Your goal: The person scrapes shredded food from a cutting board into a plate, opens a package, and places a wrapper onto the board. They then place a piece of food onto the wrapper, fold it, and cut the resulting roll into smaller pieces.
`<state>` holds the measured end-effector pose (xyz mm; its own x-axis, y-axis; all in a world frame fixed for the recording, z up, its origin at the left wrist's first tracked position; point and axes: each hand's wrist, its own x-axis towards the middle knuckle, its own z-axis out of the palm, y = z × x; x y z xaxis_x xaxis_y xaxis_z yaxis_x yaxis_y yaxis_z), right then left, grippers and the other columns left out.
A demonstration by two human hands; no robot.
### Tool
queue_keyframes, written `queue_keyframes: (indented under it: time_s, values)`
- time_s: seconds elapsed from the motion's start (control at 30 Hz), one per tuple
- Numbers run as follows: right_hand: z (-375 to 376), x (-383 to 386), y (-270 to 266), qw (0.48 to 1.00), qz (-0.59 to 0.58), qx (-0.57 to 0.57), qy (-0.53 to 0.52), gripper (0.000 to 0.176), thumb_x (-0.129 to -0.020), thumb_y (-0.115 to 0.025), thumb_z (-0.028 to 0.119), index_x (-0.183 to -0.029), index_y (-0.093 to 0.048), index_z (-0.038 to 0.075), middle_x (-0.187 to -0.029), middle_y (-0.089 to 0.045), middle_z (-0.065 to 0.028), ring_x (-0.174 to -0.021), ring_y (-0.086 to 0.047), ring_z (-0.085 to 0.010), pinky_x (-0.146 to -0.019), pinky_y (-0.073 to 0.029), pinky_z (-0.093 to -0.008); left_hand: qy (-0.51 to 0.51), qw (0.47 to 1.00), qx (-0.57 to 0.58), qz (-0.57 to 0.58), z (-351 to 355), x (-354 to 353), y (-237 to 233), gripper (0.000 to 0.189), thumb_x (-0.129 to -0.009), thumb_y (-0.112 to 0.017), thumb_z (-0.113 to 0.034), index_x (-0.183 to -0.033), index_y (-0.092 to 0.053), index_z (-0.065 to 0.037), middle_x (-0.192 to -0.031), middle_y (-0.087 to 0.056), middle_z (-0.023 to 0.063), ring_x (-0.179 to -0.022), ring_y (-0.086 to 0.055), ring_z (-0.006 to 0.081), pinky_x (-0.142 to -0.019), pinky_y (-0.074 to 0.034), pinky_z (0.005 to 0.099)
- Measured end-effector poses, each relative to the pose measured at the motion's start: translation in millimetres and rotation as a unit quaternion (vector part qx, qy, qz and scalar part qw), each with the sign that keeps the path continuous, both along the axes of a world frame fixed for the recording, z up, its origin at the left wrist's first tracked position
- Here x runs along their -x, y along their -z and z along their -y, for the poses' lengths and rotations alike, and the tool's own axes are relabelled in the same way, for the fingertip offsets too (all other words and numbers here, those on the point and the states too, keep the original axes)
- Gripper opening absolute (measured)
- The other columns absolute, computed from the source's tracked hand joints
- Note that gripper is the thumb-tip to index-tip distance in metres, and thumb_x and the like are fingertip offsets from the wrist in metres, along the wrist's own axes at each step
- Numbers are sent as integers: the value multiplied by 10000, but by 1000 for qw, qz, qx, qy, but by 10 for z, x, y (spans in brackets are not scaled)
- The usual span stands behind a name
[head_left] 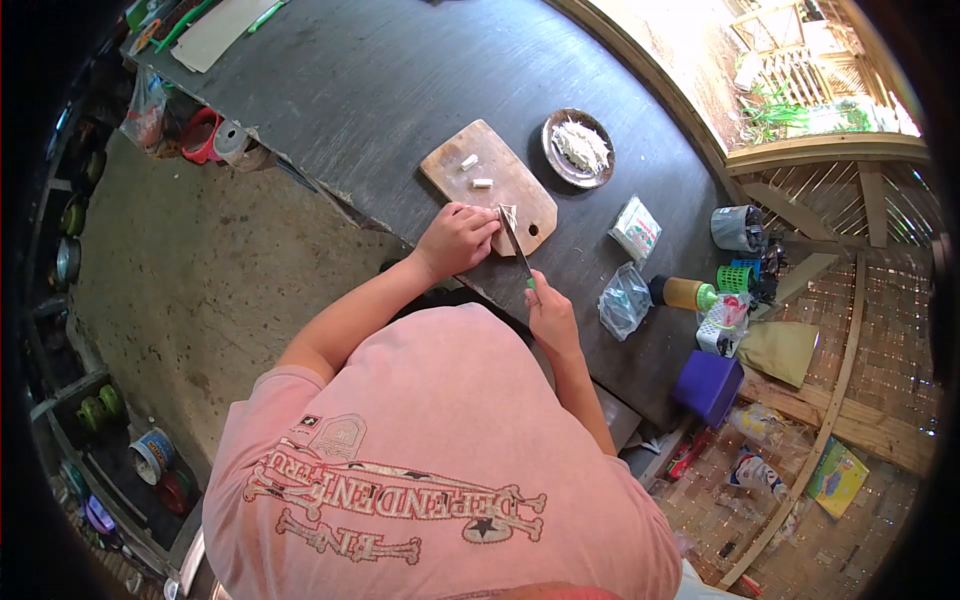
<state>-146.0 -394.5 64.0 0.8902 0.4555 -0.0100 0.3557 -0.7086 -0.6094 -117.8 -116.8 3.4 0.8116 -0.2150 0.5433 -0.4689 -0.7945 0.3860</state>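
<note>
A wooden cutting board [513, 184] lies near the table's front edge. My right hand [552, 318] is closed around the green handle of a knife [515, 244], whose blade rests on thin white strips [510, 214] on the board. My left hand [460, 238] lies at the board's edge beside the blade, fingers curled down on a white piece that they mostly hide. Two short white pieces, one upper [469, 161] and one lower [482, 183], sit on the board. Behind it to the right, a round plate [552, 163] carries a heap of white shreds [581, 148].
On the dark table [370, 95], a white packet [636, 230] and a clear plastic bag [625, 301] lie to the right. Beyond are a bottle [683, 293] with a green cap, small baskets [735, 277] and a purple container [708, 387]. A red container [201, 136] hangs at the left edge.
</note>
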Motion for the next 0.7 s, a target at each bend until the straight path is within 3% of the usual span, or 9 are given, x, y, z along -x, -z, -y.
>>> queue_keyframes:
  time_s: [0.3, 0.4, 0.6, 0.67, 0.7]
  values:
    - [5, -15, 3, 1000, -21, -9, 2, 391, -1072, -698, 123, -1437, -653, -11, -954, -731, -266, -907, -729, -484, -782, -565, -548, 0, 1000, 4, -3, -1, 1, -11, 293, -938, -766, -179, -1224, -788, -115, -1348, -769, 22, -1248, -715, 180, -1098, -512, 425]
    - [9, -30, 55, 1000, 18, 7, -20, 378, -1076, -683, 87, -1442, -649, -4, -910, -714, -258, -848, -733, -456, -756, -569, -502, 0, 1000, 4, -1, 1, -3, -10, 290, -938, -765, -179, -1220, -787, -115, -1346, -770, 23, -1245, -718, 183, -1095, -512, 427]
    - [-70, -28, 280, 997, 65, 24, -18, 408, -1058, -686, 78, -1454, -631, -4, -942, -725, -251, -864, -732, -469, -752, -574, -531, 3, 1000, 6, -3, 8, 1, -7, 293, -937, -763, -177, -1221, -784, -111, -1344, -769, 31, -1245, -723, 195, -1089, -511, 435]
    - [-147, -17, 168, 990, 53, 127, 4, 424, -1079, -659, 147, -1486, -611, 41, -982, -740, -226, -872, -744, -483, -758, -584, -577, 3, 1000, 5, -5, 1, 10, -16, 298, -935, -763, -177, -1225, -783, -111, -1344, -769, 34, -1245, -724, 201, -1087, -511, 437]
    - [-207, -9, 114, 991, 53, 126, 8, 424, -1079, -659, 147, -1486, -611, 41, -982, -740, -226, -872, -744, -483, -758, -584, -577, 3, 1000, 7, -8, -6, 10, -27, 301, -933, -764, -176, -1227, -782, -111, -1343, -769, 36, -1244, -725, 206, -1085, -511, 437]
